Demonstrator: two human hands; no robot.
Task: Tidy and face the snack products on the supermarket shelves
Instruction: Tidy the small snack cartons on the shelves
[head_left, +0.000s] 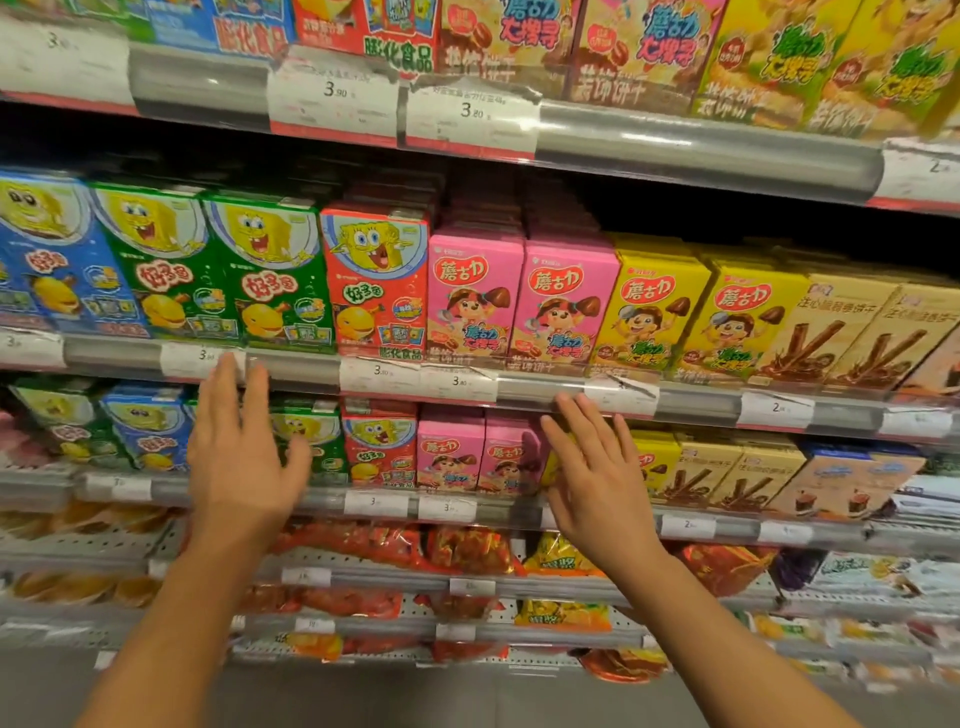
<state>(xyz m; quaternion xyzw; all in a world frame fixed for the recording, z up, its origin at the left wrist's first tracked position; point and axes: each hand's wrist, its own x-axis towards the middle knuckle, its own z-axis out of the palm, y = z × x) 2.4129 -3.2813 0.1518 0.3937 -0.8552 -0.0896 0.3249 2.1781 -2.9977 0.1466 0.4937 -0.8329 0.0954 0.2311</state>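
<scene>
From the head camera, the person stands close to the snack aisle with both arms raised toward the middle shelf rail (691, 397). The row at eye level already looks square: blue box (49, 260) at nine o'clock, green boxes (208, 270) beside it, a red box (376, 280) near the centre, then pink boxes (519, 301), yellow boxes (691, 312) and the brown stick-biscuit boxes (841, 338) out toward three o'clock.

My guess is that the step in hand is squaring up a row, most likely the one below the rail, where the smaller pink boxes (467, 452) sit at about six o'clock of the centre. To do it well, I would press flat palms against the box faces, draw the fronts level with the shelf edge, close the gaps sideways, and avoid knocking the loose price tags (457, 382) on the rail.

The left hand (239, 457), at about eight o'clock, is spread wide with straight fingers, its tips reaching up across the rail; it holds nothing. The right hand (597, 478), at about five o'clock, is likewise flat and open, fingertips near the rail, gripping nothing. Whether either actually touches the rail I cannot tell.
</scene>
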